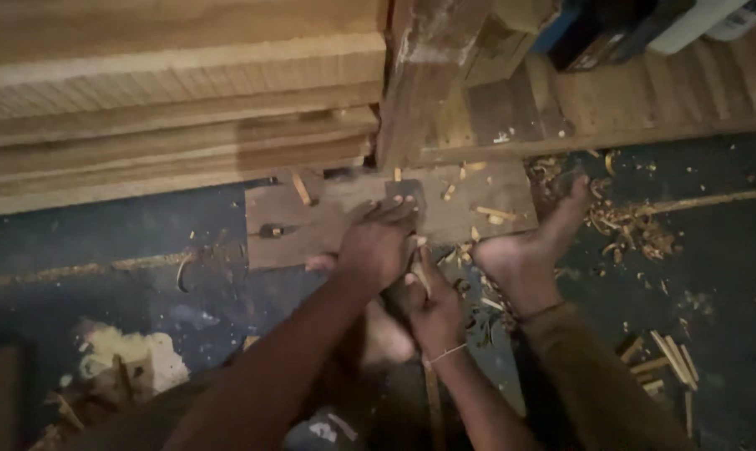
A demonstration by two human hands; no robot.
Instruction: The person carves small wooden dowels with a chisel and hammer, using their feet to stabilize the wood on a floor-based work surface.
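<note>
Head view, looking straight down, and I have both hands low at centre frame; my left hand (pixel 376 244) lies palm-down with its fingers spread and flat, pressing on the near edge of a dark wooden board (pixel 465 209) that lies on the floor; my right hand (pixel 434 313) sits just beside and below it, fingers clenched round a narrow wooden strip (pixel 422 276); the strip's long axis runs near-vertical in frame, its upper end pointing away from me toward the board, its lower length showing again below the wrist, running back toward my body; a thin band circles that right wrist; my bare foot (pixel 532 250) is planted just right of the hands, toes pointing up and right, touching the board's right corner; wood shavings (pixel 632 221) lie scattered on the dark floor (pixel 102 242) beyond the foot, and a few short cut sticks (pixel 670 363) lie at lower right; a stack of pale planks (pixel 177 100) fills the upper left, long axis running left to right; a dark upright post (pixel 419 75) rises behind the board.
</note>
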